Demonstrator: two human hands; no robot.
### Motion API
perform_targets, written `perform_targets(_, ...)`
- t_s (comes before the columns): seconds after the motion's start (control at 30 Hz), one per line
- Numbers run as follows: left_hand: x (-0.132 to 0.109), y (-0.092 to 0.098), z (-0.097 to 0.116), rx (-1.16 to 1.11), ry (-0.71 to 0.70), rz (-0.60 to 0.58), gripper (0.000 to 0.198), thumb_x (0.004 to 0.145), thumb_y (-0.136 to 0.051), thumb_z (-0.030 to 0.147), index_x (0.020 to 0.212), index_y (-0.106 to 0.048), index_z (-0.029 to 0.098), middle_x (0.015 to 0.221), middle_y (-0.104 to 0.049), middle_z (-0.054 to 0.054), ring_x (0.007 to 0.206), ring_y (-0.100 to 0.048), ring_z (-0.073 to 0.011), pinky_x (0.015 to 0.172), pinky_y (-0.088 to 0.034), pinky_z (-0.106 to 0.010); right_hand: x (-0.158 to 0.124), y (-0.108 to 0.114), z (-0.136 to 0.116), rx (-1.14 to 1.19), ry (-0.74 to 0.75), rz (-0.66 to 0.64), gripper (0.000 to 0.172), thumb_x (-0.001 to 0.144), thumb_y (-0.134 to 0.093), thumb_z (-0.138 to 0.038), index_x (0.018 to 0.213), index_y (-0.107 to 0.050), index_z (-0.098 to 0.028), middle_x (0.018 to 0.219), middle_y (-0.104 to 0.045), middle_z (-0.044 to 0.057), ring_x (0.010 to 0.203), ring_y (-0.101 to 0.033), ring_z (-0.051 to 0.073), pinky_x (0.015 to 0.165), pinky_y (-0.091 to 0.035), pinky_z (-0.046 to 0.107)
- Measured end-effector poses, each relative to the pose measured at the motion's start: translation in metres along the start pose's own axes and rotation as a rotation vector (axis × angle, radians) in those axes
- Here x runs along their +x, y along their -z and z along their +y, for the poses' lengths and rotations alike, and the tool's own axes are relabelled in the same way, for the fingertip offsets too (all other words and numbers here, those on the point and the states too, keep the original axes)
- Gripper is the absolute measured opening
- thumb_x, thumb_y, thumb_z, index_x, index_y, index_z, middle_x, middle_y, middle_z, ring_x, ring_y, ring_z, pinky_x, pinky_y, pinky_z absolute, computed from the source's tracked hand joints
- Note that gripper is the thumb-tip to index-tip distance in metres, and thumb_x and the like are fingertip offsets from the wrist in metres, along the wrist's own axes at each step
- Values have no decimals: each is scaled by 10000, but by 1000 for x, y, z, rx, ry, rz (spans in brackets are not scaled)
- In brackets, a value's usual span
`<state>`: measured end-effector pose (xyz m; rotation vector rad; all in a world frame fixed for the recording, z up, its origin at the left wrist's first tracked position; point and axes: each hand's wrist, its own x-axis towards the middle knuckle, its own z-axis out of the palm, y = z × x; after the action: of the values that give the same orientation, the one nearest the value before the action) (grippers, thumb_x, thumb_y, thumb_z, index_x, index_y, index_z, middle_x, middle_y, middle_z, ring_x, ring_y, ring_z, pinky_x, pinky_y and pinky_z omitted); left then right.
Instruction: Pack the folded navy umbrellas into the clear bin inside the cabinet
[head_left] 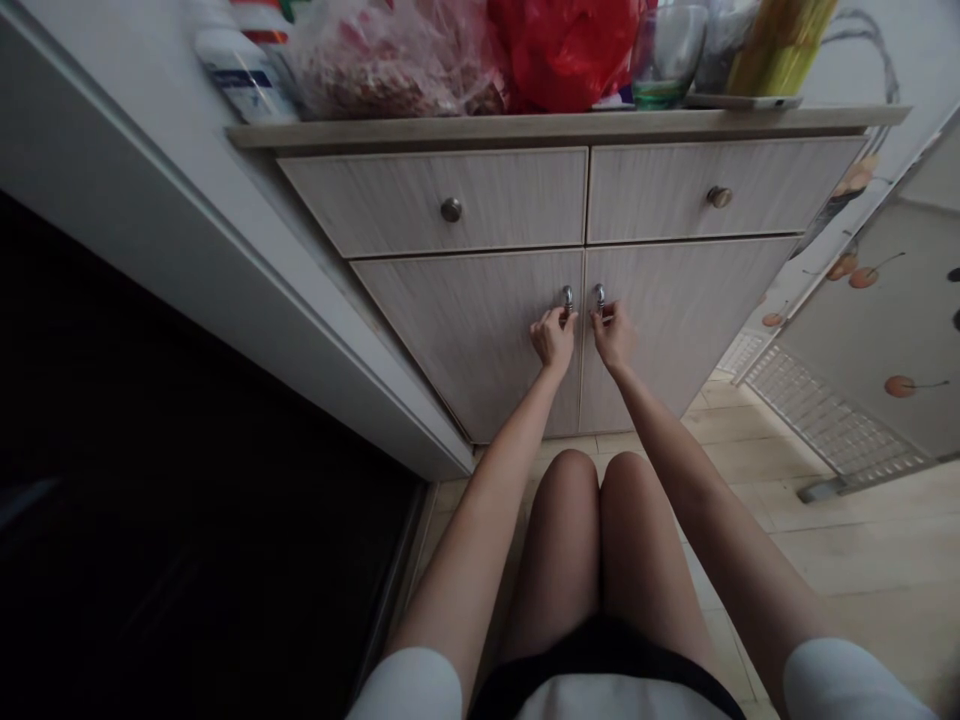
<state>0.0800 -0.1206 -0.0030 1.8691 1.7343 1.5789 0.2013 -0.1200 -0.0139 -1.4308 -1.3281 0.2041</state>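
The fingers (559, 323) of the left hand (553, 340) and the fingers (604, 320) of the right hand (614, 340) were partly curled, not spread wide, each pinching the lower end of a small chrome door handle near the centre of the frame. The left hand had the left chrome door handle (568, 298), and the right hand had the right chrome door handle (599, 296). These slim, polished handles looked stiff and likely slippery, with room for little more than fingertips, so the loop itself seemed the place to hold. They were mounted beside the centre seam of two closed pale wood-grain cabinet doors (675, 330), which looked like rigid, fairly light laminated board. Above them sat two pale wood-grain drawers (720, 190) with round metal knobs. Along the upper edge of the frame, a pale wooden desk (555, 129) carried a white plastic bottle with a blue label (238, 78), a clear plastic bag of reddish contents (382, 70), a glossy red plastic bag (562, 50) and a clear drinking glass with a green tint at its base (666, 58), its contents impossible to tell. A light wood-effect floor (862, 560) spread toward the lower right of the frame.
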Motion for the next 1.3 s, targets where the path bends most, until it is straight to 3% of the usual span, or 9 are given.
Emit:
perform_targets(0.23,6,9,8,-39,13,-91,78,892,-690,212,947,-732,177,992,-739,-112,903,-684,-217,883,-468,-346,3,2,2,43,30,-13,365,923,-537,-541,1012,-599,-192,898,-672,69,768,-605,193,752,-455,333)
perform_targets(0.33,5,26,13,-61,31,-186,226,853,-722,169,1078,-723,149,1010,-730,-120,873,-677,-207,873,-478,-345,2,13,1,77,34,-29,514,873,-593,-574,1174,-582,-158,930,-658,78,751,-590,194,761,-470,353)
perform_targets(0.43,-3,56,16,-173,114,-315,468,846,-731,180,1301,-640,116,815,-699,-67,748,-646,-182,815,-486,-339,-4,38,-7,175,32,-26,528,866,-591,-513,1253,-587,-153,814,-611,29,713,-555,183,746,-468,349)
perform_targets(0.6,-28,118,26,-739,236,-696,755,860,-742,326,1538,-415,267,588,-521,69,510,-490,-105,654,-470,-290,-25,99,-39,659,-111,-376,670,785,-636,-367,1433,-520,-244,616,-431,-87,521,-367,114,551,-372,271)
perform_targets(0.7,-42,138,37,-981,268,-672,682,901,-685,406,1527,-421,348,544,-371,98,428,-348,-84,575,-436,-282,-40,128,-59,974,-158,-529,789,766,-644,-295,1510,-404,-403,595,-367,-112,468,-267,99,484,-307,246)
perform_targets(0.8,-54,135,42,-1068,316,-502,527,979,-538,469,1495,-444,414,551,-242,94,406,-232,-89,508,-375,-278,-51,135,-68,1161,-167,-583,845,759,-669,-272,1509,-349,-498,586,-334,-124,438,-208,88,455,-279,241)
perform_targets(0.93,-65,110,35,-1102,316,-375,497,1008,-420,519,1499,-425,440,602,-154,79,444,-130,-110,517,-333,-293,-58,120,-59,1251,-185,-625,847,759,-672,-317,1508,-324,-507,576,-274,-140,425,-139,75,445,-234,235)
perform_targets(1.1,-71,87,22,-1113,328,-342,493,1011,-369,494,1479,-476,381,638,-124,67,506,-75,-135,542,-291,-302,-61,101,-43,1266,-275,-601,880,729,-638,-329,1535,-300,-427,565,-220,-147,442,-70,84,463,-157,241)
perform_targets(1.3,-72,81,13,-1077,335,-336,511,992,-408,509,1491,-453,409,628,-159,65,500,-146,-142,603,-356,-315,-60,96,-31,1189,-295,-575,816,752,-610,-358,1521,-341,-395,574,-239,-141,463,-62,90,480,-153,244)
